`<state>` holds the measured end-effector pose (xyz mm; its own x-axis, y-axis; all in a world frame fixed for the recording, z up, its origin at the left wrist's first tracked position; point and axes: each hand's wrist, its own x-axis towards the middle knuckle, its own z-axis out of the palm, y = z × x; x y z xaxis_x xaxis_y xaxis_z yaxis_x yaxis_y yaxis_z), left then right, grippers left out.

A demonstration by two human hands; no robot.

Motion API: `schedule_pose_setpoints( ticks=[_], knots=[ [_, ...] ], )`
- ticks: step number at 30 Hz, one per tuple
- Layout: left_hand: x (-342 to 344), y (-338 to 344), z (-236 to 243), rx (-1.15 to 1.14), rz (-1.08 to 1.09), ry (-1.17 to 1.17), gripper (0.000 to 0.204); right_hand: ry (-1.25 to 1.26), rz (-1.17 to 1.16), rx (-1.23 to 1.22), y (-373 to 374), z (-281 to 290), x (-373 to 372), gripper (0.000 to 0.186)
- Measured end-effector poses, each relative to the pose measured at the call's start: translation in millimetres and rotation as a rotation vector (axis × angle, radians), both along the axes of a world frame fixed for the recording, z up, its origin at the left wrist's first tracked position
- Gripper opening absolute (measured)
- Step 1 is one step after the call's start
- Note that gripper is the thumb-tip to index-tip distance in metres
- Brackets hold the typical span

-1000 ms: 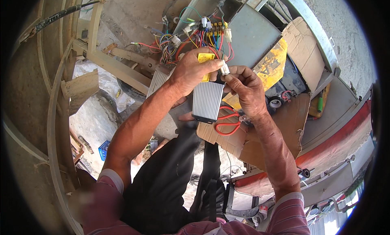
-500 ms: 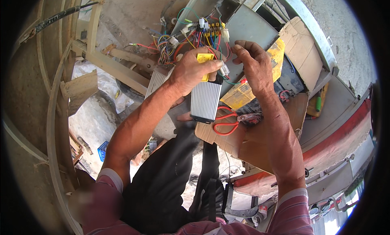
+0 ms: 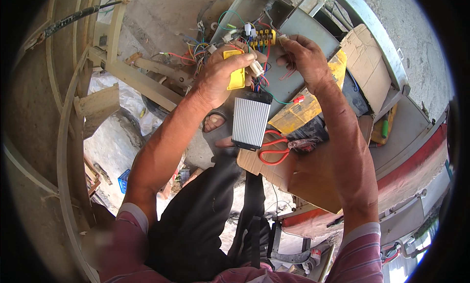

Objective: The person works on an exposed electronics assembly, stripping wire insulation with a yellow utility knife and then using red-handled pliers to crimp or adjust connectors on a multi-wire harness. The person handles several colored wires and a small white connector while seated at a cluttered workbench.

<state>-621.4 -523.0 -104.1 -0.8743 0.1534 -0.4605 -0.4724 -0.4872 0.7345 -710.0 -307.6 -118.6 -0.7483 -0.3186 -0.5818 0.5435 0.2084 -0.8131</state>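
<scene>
My left hand (image 3: 215, 75) is closed round a small yellow plastic cover (image 3: 236, 80) and a white wire connector (image 3: 256, 69), its thumb pressing across both. Just below, a ribbed silver controller box (image 3: 251, 121) with black ends sits above my knees, wires rising from its top. My right hand (image 3: 308, 60) pinches a small pale connector (image 3: 283, 39) between thumb and fingertips, and thin reddish wires hang below those fingers. Between and beyond the hands is a yellow terminal block (image 3: 265, 37) with coloured wires running to it. A green wire ends in a red connector (image 3: 298, 100) below my right hand.
A tangle of coloured wires (image 3: 198, 53) lies left of the terminal block. Red-handled pliers (image 3: 275, 150) rest on cardboard (image 3: 313, 177) near my knees. A dirty yellow panel (image 3: 298, 111) lies under my right forearm. Metal frame bars (image 3: 137, 80) stand at left.
My right hand has moved up to the pale connector by the terminal block and pinched it. My left hand has shifted slightly left with the yellow cover and white connector, away from the controller box.
</scene>
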Motion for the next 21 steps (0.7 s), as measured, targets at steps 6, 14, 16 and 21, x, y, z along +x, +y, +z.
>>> schedule_pose_setpoints(
  ticks=[6,14,16,21],
  knots=[
    [-27.0,-0.8,-0.9,-0.026,-0.026,0.029,0.018,-0.042,-0.023,-0.066,11.2,-7.4,-2.3,0.03],
    [-75.5,19.2,-13.4,-0.713,-0.289,0.311,0.025,-0.039,0.02,-0.055,11.2,-8.9,-4.0,0.025],
    [-79.6,20.2,-16.1,-0.845,-0.351,0.365,0.031,-0.037,-0.002,-0.055,10.1,-7.0,-2.7,0.025],
    [-82.9,22.2,-22.3,-0.942,-0.395,0.449,0.039,-0.021,-0.003,-0.048,9.7,-3.6,-2.2,0.024]
  ],
)
